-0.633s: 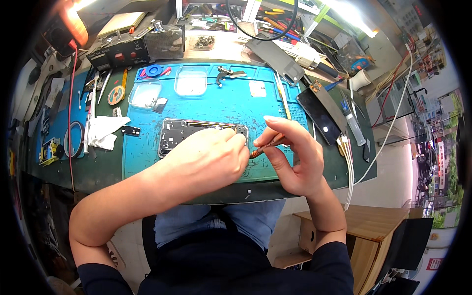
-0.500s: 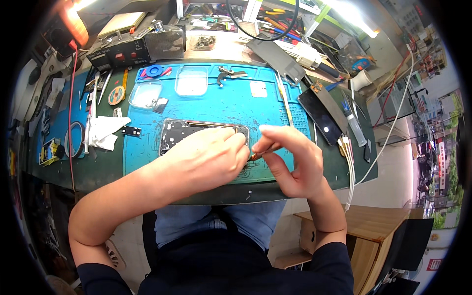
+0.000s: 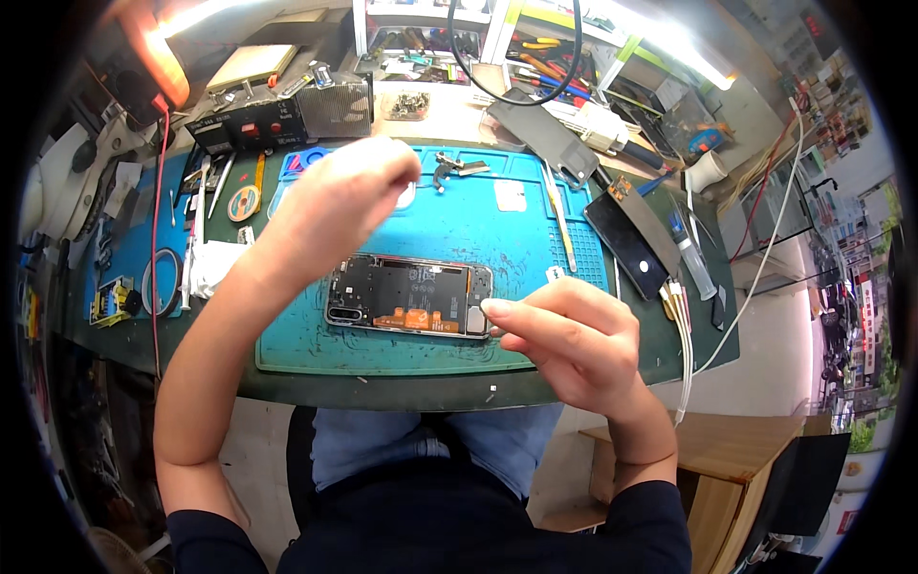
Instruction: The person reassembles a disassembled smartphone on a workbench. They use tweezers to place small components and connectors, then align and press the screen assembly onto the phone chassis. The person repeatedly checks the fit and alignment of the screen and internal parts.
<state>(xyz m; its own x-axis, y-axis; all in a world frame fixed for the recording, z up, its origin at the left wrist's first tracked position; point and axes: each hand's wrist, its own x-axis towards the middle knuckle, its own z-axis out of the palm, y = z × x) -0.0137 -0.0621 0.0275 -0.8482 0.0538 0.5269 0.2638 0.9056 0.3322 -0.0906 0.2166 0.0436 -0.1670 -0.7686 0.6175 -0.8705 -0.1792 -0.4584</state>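
Observation:
An opened phone [image 3: 430,287], with a black battery and orange flex cable, lies lengthwise on the blue repair mat [image 3: 382,354]. My left hand [image 3: 349,201] is raised beyond it, fingers curled together over a clear plastic container [image 3: 404,199] that it mostly covers; anything in those fingertips is hidden. My right hand [image 3: 569,340] is at the phone's right end, thumb and forefinger pinched on something too small or hidden to make out. A slim yellow-and-silver tool [image 3: 559,215] lies beyond that hand.
A second phone [image 3: 622,244] and a dark panel [image 3: 545,143] lie at the right, near a syringe [image 3: 693,258] and white cables [image 3: 684,354]. Left are a tape roll [image 3: 244,203], white tissue [image 3: 215,268] and a black powered device [image 3: 249,124]. Hand tools [image 3: 540,57] fill the back shelf.
My left hand has lifted away from the phone toward the containers at the back, uncovering the phone. My right hand has shifted slightly down, its fingers now pinched beside the phone's end.

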